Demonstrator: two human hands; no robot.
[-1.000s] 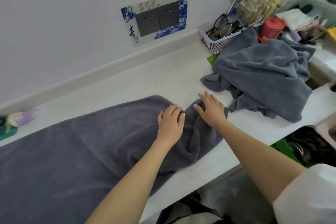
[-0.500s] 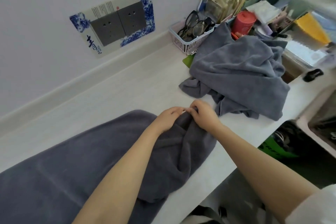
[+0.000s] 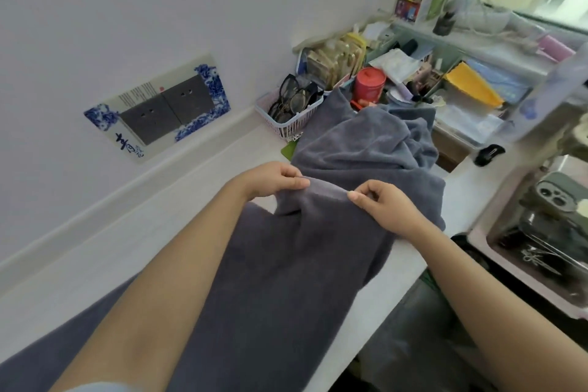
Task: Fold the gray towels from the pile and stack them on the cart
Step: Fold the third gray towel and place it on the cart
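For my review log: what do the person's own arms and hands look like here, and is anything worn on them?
Both forearms are bare from elbow to wrist. The left hand and right hand are ungloved, with no rings, watch or bracelet showing. Fingernails look short and unpainted. A pale light-blue sleeve edge shows at the bottom of the frame by the left upper arm; no right sleeve is visible.

Matt gray terry-cloth towel (image 3: 296, 264), smooth white countertop (image 3: 133, 248), plastic lattice basket (image 3: 292, 127)
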